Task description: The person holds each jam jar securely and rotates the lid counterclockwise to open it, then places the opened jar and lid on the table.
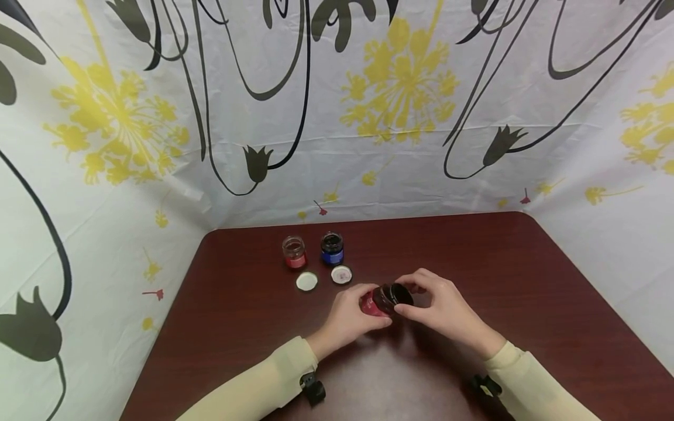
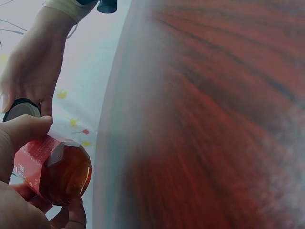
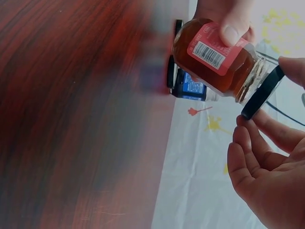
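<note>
My left hand (image 1: 347, 316) grips a glass jar (image 3: 190, 43) with a red label and amber-brown glass, tilted with its mouth toward the right. A white barcode patch faces the right wrist camera. My right hand (image 1: 447, 307) pinches a black-rimmed lid (image 3: 265, 93) by its edge, between thumb and fingertips. In the right wrist view this lid stands aslant right at the jar's threaded mouth. The left wrist view shows the jar's base (image 2: 71, 174) toward the camera, with the lid's pale inner face (image 2: 23, 110) beyond the left thumb.
Farther back on the dark red table (image 1: 474, 251) stand two uncapped jars, one red-labelled (image 1: 295, 261) and one blue-labelled (image 1: 332, 257). Two pale lids, one left (image 1: 306, 282) and one right (image 1: 341, 275), lie flat before them. A patterned white cloth (image 1: 337, 193) hangs behind the table.
</note>
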`<move>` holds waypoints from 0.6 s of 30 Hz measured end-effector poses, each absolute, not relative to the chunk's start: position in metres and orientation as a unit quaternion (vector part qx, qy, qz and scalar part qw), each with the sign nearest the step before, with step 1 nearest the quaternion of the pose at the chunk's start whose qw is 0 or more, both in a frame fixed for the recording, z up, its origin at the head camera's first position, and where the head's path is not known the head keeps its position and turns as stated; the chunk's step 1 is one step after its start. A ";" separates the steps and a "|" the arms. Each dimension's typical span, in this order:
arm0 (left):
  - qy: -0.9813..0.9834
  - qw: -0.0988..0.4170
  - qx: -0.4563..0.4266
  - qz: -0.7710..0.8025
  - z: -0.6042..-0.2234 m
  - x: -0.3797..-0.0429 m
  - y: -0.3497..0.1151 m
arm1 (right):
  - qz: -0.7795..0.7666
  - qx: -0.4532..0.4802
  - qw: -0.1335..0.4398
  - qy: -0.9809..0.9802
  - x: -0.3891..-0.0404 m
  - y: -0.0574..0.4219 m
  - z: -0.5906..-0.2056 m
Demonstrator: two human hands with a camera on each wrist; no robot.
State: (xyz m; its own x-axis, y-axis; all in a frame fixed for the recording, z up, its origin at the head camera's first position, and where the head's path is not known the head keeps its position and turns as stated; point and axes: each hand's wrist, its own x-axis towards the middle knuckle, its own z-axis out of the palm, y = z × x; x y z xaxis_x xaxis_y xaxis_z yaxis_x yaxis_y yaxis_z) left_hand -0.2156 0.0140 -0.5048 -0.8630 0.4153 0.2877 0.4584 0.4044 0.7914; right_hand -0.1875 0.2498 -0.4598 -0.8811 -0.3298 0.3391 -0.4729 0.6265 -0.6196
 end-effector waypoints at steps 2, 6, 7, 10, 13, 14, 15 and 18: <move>-0.840 0.023 -0.258 -0.477 -0.504 -0.217 0.014 | 0.371 0.222 0.096 -0.897 -0.187 0.250 -0.460; -0.842 0.019 -0.250 -0.477 -0.503 -0.219 0.014 | 0.367 0.222 0.098 -0.898 -0.186 0.251 -0.461; -0.842 0.019 -0.249 -0.478 -0.503 -0.219 0.014 | 0.365 0.221 0.099 -0.899 -0.186 0.252 -0.461; -0.841 0.019 -0.245 -0.483 -0.503 -0.221 0.014 | 0.364 0.220 0.100 -0.900 -0.185 0.253 -0.461; -0.841 0.024 -0.243 -0.482 -0.503 -0.222 0.015 | 0.369 0.214 0.097 -0.899 -0.184 0.255 -0.462; -0.841 0.025 -0.243 -0.482 -0.503 -0.223 0.015 | 0.371 0.211 0.095 -0.899 -0.184 0.255 -0.462; -0.842 0.027 -0.243 -0.481 -0.503 -0.223 0.015 | 0.372 0.209 0.094 -0.899 -0.184 0.256 -0.463; -0.843 0.031 -0.243 -0.479 -0.503 -0.225 0.016 | 0.373 0.203 0.093 -0.901 -0.183 0.256 -0.463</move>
